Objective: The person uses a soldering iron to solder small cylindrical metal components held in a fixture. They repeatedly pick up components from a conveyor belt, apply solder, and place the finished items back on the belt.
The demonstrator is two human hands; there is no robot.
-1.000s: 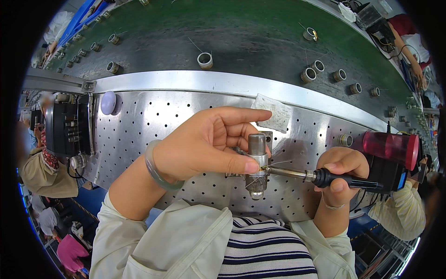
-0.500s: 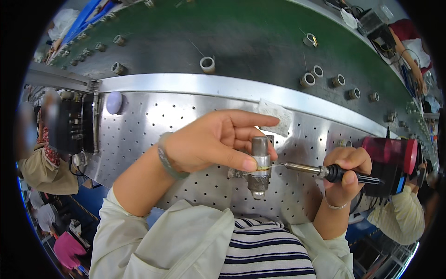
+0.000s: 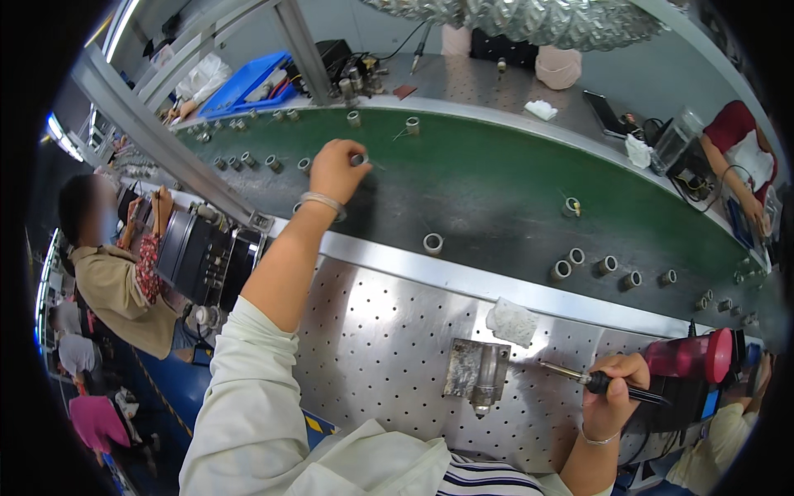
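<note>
Over the green belt [image 3: 488,169], at the far left, my left hand [image 3: 335,172] reaches out with its fingers closed round a small metal ring [image 3: 358,159]. The fingers partly hide this ring. In my right hand [image 3: 616,388], at the lower right, is a soldering iron [image 3: 600,383], its tip pointing left. Just left of the tip, a metal fixture [image 3: 488,374] with a rounded post and a stained plate lies on the perforated metal bench [image 3: 389,355]. A crumpled white pad [image 3: 511,322] lies behind the fixture.
Several metal rings [image 3: 432,243] stand on the belt, some with thin wires sticking up. A pink-red round device [image 3: 691,357] sits right of my right hand. An upright metal frame post [image 3: 186,153] rises at the left. Co-workers [image 3: 116,273] sit nearby.
My left hand has left the fixture and reached forward and left over the belt, holding a ring. The fixture's post now carries no ring. My right hand still holds the soldering iron. The view has tilted up.
</note>
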